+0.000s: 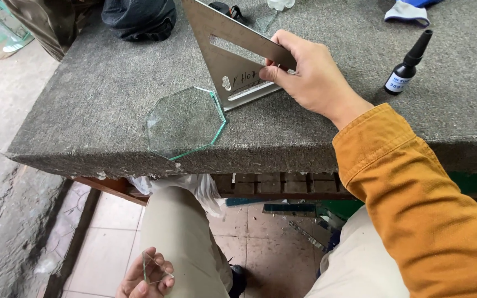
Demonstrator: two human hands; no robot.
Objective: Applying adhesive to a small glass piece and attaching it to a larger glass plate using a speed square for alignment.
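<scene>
Octagonal glass [185,122] left of right hand [311,77] gripping square [233,60]; left hand [144,278] pinches shard [155,269].

Clear octagonal glass pane [185,122] sits at the grey felt-covered workbench [84,110] front edge, touching the triangular metal square [233,60] behind-right; small black glue bottle [407,66] far right.

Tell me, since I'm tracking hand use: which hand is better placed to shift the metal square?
Right hand: it already grips the metal square on the table. Left hand is low, holding a glass triangle.
</scene>
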